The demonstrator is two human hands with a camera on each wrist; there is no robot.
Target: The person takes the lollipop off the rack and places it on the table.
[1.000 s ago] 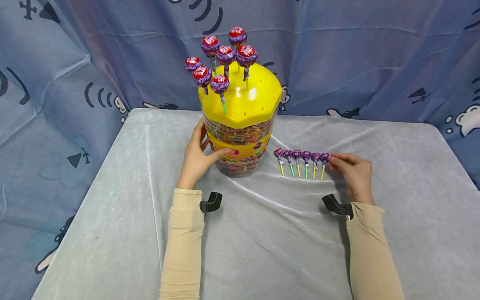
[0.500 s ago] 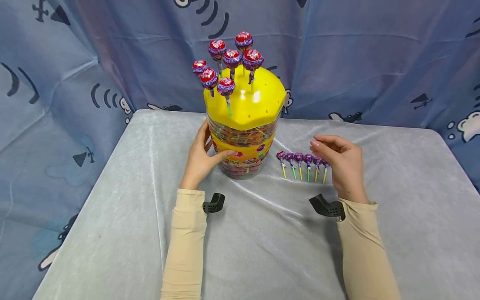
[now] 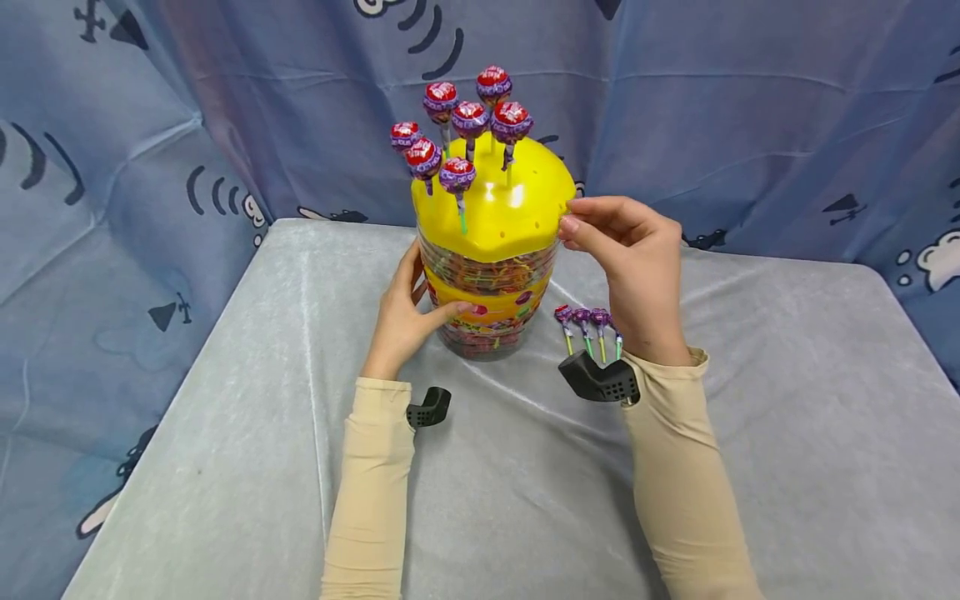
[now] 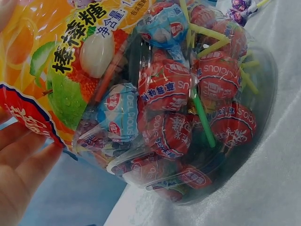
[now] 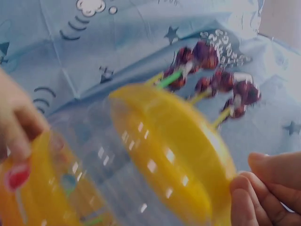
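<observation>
A clear plastic lollipop jar (image 3: 487, 292), full of wrapped lollipops (image 4: 178, 117), stands at the middle back of the table. Its domed yellow lid (image 3: 510, 217) has small holes, and several red-and-purple lollipops (image 3: 468, 121) stand upright in them on the left side. My left hand (image 3: 405, 312) grips the jar's left side, thumb across the label; its fingers (image 4: 19, 179) lie on the wall. My right hand (image 3: 626, 250) is raised, and its fingertips (image 5: 254, 193) pinch the lid's right rim (image 5: 207, 188). A row of loose lollipops (image 3: 581, 321) lies on the cloth to the jar's right, partly hidden by that wrist.
A grey velvety cloth (image 3: 525, 483) covers the table. A blue patterned curtain (image 3: 750, 108) hangs close behind and to the left. Black camera mounts sit on my left wrist (image 3: 427, 407) and right wrist (image 3: 600, 379).
My right hand left the right end of the lollipop row, rose and moved left to the lid's rim. My left hand stayed on the jar.
</observation>
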